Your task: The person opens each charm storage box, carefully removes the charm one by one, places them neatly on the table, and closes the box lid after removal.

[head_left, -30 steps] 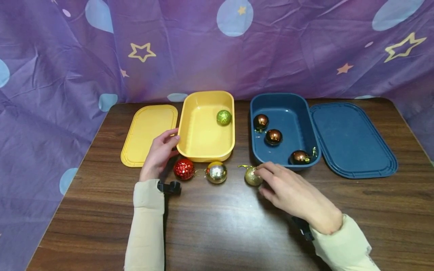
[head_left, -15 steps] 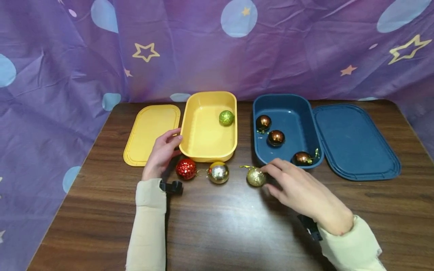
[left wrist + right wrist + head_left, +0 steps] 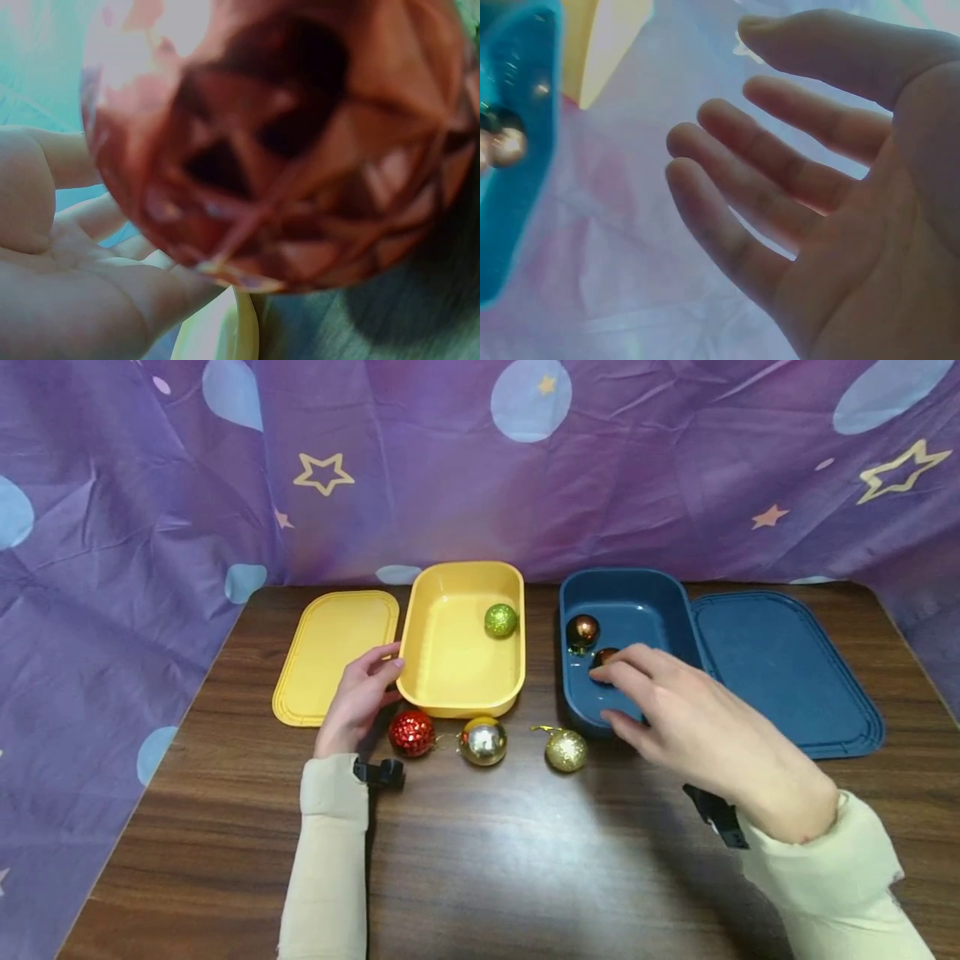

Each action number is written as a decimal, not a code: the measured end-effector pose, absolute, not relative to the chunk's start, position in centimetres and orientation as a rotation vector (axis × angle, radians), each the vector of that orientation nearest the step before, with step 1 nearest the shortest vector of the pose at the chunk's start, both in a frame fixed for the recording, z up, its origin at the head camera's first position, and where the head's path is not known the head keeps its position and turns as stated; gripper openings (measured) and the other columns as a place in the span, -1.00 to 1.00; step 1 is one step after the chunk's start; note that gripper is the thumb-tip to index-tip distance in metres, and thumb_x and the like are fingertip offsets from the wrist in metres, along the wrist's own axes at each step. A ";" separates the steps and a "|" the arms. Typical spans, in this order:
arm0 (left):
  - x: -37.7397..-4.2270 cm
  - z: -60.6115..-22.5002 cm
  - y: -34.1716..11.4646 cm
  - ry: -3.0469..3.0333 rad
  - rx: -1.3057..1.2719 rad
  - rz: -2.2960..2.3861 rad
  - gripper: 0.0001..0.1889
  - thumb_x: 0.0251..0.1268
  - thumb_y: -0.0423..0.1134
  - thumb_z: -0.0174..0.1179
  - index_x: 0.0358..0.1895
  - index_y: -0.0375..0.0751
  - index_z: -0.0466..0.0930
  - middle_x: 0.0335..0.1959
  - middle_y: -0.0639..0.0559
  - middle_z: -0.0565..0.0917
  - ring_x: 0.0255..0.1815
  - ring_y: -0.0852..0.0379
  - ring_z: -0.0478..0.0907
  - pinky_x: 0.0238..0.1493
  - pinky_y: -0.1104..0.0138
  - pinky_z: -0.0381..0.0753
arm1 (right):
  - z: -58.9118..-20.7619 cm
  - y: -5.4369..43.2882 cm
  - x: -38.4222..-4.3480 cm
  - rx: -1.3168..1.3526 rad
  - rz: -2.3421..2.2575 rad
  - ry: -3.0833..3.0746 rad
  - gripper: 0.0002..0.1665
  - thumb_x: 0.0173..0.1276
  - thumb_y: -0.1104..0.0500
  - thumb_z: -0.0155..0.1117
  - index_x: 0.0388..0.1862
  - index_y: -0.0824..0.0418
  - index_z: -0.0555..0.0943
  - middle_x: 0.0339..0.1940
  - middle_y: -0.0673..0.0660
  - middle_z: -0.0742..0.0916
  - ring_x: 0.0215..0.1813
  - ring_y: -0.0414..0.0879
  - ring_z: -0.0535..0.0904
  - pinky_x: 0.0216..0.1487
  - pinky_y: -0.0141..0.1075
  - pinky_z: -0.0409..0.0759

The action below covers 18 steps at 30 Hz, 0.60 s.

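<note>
On a brown wood-grain table (image 3: 480, 877) we see a rectangular blue plastic box (image 3: 637, 592) beneath our loosely spread, empty right hand (image 3: 708, 731), a rectangular yellow plastic box (image 3: 450, 664) touched by our relaxed left hand (image 3: 357, 700), and a glittery gold ball (image 3: 566, 750) near the blue box.

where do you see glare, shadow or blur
Head view: glare on the wooden table, soft shadow near the right hand; left wrist view: red faceted bauble blurred, highlight washed out; right wrist view: blue container out of focus, fabric backdrop hazy.
</note>
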<state>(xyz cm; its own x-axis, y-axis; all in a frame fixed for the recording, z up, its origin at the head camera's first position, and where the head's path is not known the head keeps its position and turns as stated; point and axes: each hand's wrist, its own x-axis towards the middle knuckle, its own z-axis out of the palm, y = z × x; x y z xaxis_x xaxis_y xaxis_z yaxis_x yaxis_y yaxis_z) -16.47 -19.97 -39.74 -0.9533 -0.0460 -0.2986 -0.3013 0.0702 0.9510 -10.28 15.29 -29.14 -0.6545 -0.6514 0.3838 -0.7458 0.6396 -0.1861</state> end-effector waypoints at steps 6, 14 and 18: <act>-16.4 -39.7 -20.0 2.148 -0.357 1.985 -0.53 0.51 -0.27 -0.08 0.43 -0.21 0.26 0.30 -0.29 0.43 0.21 -0.07 0.44 0.17 0.10 0.52 | -26.6 14.3 -11.9 1.162 0.483 -2.485 -0.56 0.08 0.35 0.43 -0.01 0.34 0.59 -0.07 0.21 0.64 -0.13 0.05 0.60 -0.21 -0.08 0.59; -16.5 -39.7 -20.0 2.145 -0.375 1.982 -0.54 0.51 -0.26 -0.06 0.42 -0.19 0.28 0.27 -0.26 0.46 0.16 -0.02 0.46 0.04 0.23 0.58 | -24.0 12.2 -13.3 1.170 0.487 -2.415 -0.57 0.18 0.37 0.33 0.06 0.41 0.54 0.01 0.27 0.62 -0.01 0.13 0.56 -0.01 -0.03 0.57; -16.5 -39.7 -19.9 2.156 -0.361 1.985 -0.53 0.51 -0.26 -0.06 0.42 -0.21 0.27 0.27 -0.28 0.44 0.14 0.00 0.47 0.06 0.21 0.59 | -24.1 11.1 -14.6 1.179 0.486 -2.454 -0.54 0.21 0.34 0.33 0.11 0.39 0.52 0.02 0.27 0.59 -0.01 0.11 0.54 -0.02 -0.06 0.56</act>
